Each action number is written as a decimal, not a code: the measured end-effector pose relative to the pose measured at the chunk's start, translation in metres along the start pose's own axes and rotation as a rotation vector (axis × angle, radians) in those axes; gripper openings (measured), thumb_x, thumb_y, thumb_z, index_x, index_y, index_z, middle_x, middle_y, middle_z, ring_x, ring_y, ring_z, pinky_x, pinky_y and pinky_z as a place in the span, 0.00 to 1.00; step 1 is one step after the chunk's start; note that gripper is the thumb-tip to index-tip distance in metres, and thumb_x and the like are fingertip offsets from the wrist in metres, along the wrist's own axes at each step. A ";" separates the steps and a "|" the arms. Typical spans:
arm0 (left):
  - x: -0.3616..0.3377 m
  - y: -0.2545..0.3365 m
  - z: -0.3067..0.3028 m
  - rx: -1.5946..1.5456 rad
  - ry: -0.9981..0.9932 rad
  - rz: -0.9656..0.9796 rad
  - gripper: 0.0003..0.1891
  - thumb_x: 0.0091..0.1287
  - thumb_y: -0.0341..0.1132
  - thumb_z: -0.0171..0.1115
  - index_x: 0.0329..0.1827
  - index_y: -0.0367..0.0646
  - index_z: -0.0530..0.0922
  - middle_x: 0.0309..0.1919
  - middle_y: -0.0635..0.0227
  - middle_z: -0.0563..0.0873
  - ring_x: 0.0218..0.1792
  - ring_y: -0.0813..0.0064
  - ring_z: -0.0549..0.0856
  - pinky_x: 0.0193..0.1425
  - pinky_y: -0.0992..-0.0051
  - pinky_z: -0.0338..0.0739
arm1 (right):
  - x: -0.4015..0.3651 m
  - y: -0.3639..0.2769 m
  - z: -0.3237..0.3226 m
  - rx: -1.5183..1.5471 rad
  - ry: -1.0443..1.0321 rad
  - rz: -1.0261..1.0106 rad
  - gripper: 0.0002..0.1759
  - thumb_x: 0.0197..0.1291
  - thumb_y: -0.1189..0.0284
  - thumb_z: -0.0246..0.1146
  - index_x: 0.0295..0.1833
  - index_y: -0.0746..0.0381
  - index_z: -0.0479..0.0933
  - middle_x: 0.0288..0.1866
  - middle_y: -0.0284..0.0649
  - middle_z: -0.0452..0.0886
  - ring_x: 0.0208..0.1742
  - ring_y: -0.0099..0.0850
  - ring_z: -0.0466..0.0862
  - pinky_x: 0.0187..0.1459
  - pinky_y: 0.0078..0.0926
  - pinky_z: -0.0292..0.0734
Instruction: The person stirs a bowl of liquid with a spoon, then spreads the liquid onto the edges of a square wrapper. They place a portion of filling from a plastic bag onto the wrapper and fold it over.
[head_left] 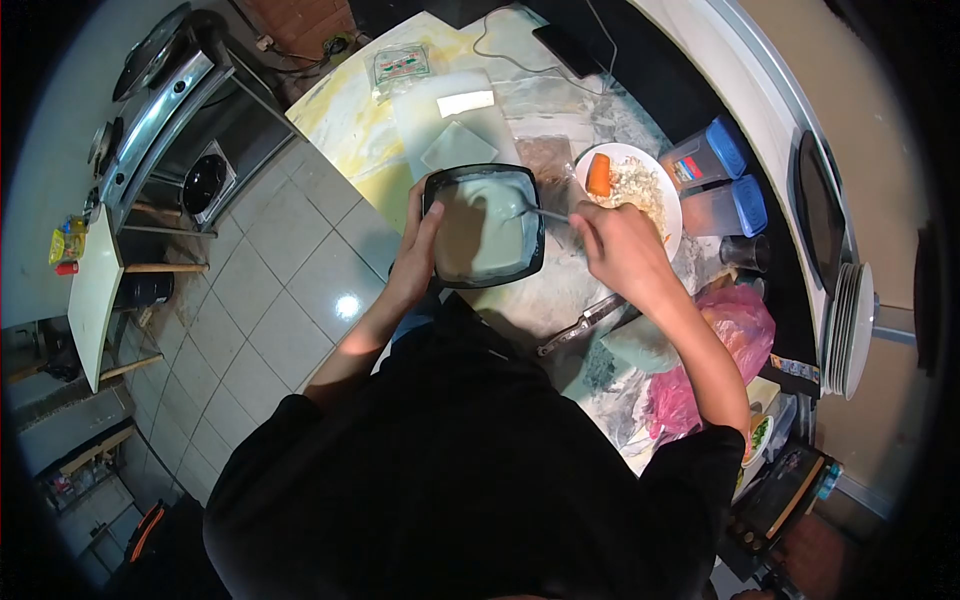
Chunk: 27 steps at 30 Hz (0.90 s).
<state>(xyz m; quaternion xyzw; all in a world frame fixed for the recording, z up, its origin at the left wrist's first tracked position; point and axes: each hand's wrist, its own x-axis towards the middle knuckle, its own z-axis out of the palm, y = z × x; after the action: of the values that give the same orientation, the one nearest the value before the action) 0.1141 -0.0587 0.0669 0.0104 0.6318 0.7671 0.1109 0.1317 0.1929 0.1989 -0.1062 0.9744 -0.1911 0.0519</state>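
My left hand (416, 250) grips the left side of a square black bowl (540, 240), its thumb over the rim. Inside the bowl is a smooth, pale, creamy mixture (485, 235). In my right hand (625, 250) is a metal spoon (546, 213), whose head dips into the mixture near the bowl's right side. Just beyond my right hand sits a white plate (672, 205) with a shredded pale food (636, 184) and a piece of carrot (599, 175) on it.
Beyond the bowl lie a white board (412, 110) and a plastic packet (401, 63). A phone (566, 50) with a cable is at the back. Blue-lidded containers (715, 155), a knife (582, 325) and a pink plastic bag (735, 325) are on the right.
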 end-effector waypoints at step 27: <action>-0.014 0.020 0.018 -0.226 0.042 -0.065 0.31 0.82 0.49 0.47 0.80 0.39 0.56 0.76 0.57 0.62 0.78 0.65 0.60 0.81 0.68 0.52 | -0.024 -0.014 -0.016 -0.101 -0.081 -0.112 0.11 0.70 0.71 0.59 0.40 0.68 0.81 0.21 0.56 0.81 0.27 0.55 0.86 0.33 0.50 0.82</action>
<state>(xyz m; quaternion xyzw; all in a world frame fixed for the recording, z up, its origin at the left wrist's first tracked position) 0.1271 -0.0474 0.0922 -0.0390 0.5436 0.8294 0.1230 0.1558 0.1916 0.2206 -0.1709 0.9724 -0.1396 0.0752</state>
